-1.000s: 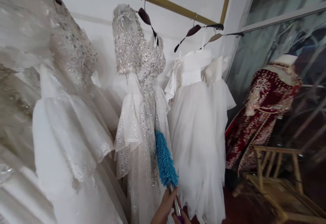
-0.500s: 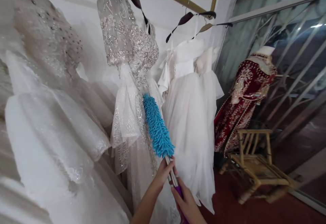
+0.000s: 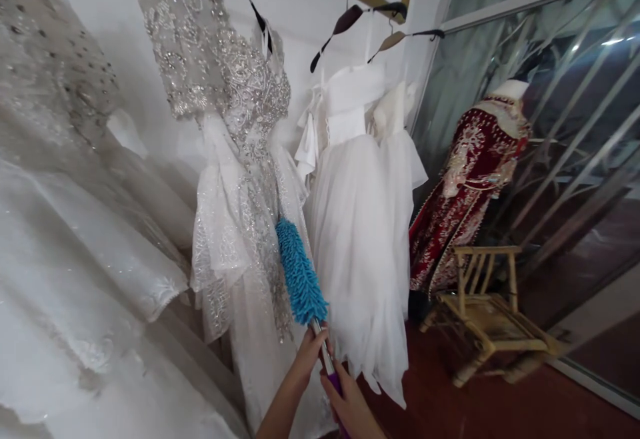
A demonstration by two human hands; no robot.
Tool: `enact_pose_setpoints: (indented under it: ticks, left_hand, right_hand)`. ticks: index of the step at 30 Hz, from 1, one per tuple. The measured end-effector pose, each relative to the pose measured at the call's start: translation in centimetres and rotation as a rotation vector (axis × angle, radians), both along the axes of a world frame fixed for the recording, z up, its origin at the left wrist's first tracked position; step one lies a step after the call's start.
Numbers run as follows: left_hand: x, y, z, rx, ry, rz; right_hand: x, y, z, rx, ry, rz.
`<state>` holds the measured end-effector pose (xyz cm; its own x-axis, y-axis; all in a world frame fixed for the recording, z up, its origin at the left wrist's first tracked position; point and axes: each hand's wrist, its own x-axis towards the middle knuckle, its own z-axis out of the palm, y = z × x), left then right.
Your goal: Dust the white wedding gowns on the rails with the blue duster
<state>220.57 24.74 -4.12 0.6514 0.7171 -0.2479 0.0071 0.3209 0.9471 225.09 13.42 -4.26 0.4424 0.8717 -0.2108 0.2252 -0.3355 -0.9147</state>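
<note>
Brightly blue duster (image 3: 302, 274), shaggy, tilted, silver-shafted, purple-handled

the duster (image 3: 301, 276) is bright blue, its shaft (image 3: 326, 358) silver, its grip (image 3: 334, 380) purple. left of it, a whitish gown (image 3: 253, 96) bears silver beadwork; at far right, a deep red gown (image 3: 477, 149) bears pale, branching embroidery.

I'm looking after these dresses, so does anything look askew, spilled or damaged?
Nothing looks spilled or plainly damaged. The dark hanger above the plain white dress slants, its left end lower than its right, though camera angle may explain that. The blue duster, held in the left hand and right hand, looks fine.
</note>
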Motion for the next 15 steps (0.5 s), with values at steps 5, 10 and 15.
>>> enact_pose_setpoints:
  ticks: [5, 10, 15]
  left_hand:
    - [2.9, -1.8, -1.2, -0.054, 0.012, 0.130]
    - [6.4, -3.4, -1.6, -0.100, 0.009, 0.244]
    - [9.0, -4.1, -1.1, -0.110, -0.002, 0.334]
  right_hand:
    - [3.8, -0.8, -0.8, -0.011, 0.063, 0.123]
    - [8.6, -1.9, -1.0, 0.016, 0.111, 0.256]
    - [11.8, -2.1, -1.1, 0.039, 0.078, 0.296]
